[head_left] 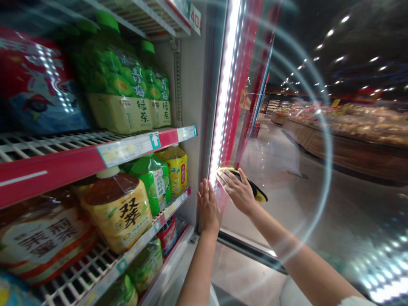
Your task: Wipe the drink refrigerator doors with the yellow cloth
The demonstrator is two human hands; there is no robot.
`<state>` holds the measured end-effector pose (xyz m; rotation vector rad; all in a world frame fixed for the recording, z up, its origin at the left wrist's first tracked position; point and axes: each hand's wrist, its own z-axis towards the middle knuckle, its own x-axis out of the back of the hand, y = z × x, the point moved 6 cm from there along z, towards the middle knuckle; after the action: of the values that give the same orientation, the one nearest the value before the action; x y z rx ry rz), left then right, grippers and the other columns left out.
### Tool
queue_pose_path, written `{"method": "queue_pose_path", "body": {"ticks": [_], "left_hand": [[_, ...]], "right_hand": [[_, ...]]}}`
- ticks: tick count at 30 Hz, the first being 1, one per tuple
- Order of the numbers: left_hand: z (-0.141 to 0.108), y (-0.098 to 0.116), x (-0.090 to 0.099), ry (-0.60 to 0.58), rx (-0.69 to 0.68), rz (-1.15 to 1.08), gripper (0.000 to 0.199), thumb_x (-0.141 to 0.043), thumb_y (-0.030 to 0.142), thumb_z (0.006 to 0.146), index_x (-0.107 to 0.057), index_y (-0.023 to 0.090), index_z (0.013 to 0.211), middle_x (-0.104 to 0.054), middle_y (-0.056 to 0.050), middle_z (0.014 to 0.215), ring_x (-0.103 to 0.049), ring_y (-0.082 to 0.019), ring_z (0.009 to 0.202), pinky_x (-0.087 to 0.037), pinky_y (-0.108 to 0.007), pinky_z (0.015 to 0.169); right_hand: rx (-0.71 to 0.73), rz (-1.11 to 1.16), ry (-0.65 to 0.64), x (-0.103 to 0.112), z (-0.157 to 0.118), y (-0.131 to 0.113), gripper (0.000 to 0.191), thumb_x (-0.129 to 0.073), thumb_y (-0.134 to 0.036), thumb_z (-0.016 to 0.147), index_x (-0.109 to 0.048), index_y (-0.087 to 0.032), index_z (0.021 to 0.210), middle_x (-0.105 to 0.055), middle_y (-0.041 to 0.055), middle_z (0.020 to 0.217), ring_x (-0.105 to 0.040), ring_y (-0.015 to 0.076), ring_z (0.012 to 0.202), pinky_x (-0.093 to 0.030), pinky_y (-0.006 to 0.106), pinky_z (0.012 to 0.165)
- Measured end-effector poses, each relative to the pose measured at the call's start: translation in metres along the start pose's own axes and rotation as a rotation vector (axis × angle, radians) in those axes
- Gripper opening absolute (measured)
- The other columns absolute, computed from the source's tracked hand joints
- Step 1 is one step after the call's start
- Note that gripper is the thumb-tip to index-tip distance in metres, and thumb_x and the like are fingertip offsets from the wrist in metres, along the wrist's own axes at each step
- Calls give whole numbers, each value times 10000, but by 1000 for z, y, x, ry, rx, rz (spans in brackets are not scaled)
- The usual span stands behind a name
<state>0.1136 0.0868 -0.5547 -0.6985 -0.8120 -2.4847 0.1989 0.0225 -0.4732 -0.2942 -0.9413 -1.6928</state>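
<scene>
A yellow-and-black pad (260, 194) is lying against the glass door (245, 229) under the right hand (237, 189), fingers flat and extended. The left hand (210, 208), fingers straight, is standing beside the light strip (224, 93). A green bottle (126, 111) is reading 青梅绿茶, an amber bottle (119, 212) 双萃, a sign (195, 19) 40. Open floor (270, 146) is lying beyond.

The flat oval pad (259, 193) is black, edged in bright yellow. Beside it, the long light strip (225, 85) glows white against a glossy red door frame (247, 72). The tall plastic bottle with a green cap (119, 89) wears a label of printed green fruit over a plain cream band. Below, the squat brown-filled bottle with a white cap (124, 216) has a yellow label with black characters. The front strip of the upper wire shelf (66, 170) is red, its tags pale with teal squares and white arrows.
</scene>
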Motion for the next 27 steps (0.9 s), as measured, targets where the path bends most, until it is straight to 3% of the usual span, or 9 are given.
{"method": "queue_pose_path", "body": {"ticks": [3,10,12,15,18,21,23,27], "left_hand": [[-3,-2,0,60,1,-47,837,-357,22,959,94,219,1635,-241,-168,1684,-220,-290,1563,-334,-554,1239],[-27,0,-2,86,-43,-51,795,-324,17,965,29,216,1649,-290,-171,1670,-265,-279,1549,-357,-535,1236],[-32,3,-5,66,-75,-50,797,-333,21,967,26,221,1650,-276,-163,1677,-248,-272,1554,-363,-521,1237],[-35,8,-8,50,-92,-56,818,-386,51,972,42,216,1648,-241,-159,1691,-196,-273,1567,-357,-524,1240],[-33,15,-10,37,-98,-73,823,-411,75,981,52,212,1647,-239,-166,1691,-179,-267,1571,-347,-522,1243],[-27,21,-10,46,-91,-100,802,-392,83,994,56,209,1647,-239,-176,1687,-186,-263,1570,-344,-513,1244],[-24,26,-10,58,-87,-116,798,-381,89,999,73,211,1645,-229,-176,1690,-181,-266,1570,-336,-514,1247],[-22,38,-11,59,-119,-119,813,-399,100,997,84,200,1643,-234,-174,1693,-170,-269,1575,-319,-512,1257]], "right_hand": [[-67,-13,37,2,4,4,462,-439,-169,1057,-506,-252,1507,-504,45,1574,-449,206,1476,-99,528,1320],[154,41,-22,-26,-40,-28,487,-442,-112,1024,-537,-226,1488,-588,56,1504,-560,183,1382,-280,441,1284],[105,41,-33,-18,-39,-19,512,-443,-126,1029,-500,-273,1517,-558,31,1532,-537,179,1404,-238,443,1298],[-100,-5,6,1,-39,2,543,-435,-159,1041,-428,-311,1562,-506,18,1571,-481,200,1453,-101,470,1321],[-248,-61,76,12,-58,6,568,-403,-160,1044,-372,-298,1594,-539,41,1543,-478,219,1455,-11,467,1316],[-232,-58,71,7,-72,-5,598,-396,-132,1031,-353,-307,1602,-586,37,1502,-518,207,1420,-17,437,1314],[-199,-40,43,5,-67,-6,609,-415,-129,1023,-361,-332,1595,-571,24,1517,-520,205,1417,-26,436,1313],[-287,-63,74,23,-50,23,611,-431,-145,1022,-361,-342,1595,-508,31,1570,-470,239,1459,-8,494,1308]]}}
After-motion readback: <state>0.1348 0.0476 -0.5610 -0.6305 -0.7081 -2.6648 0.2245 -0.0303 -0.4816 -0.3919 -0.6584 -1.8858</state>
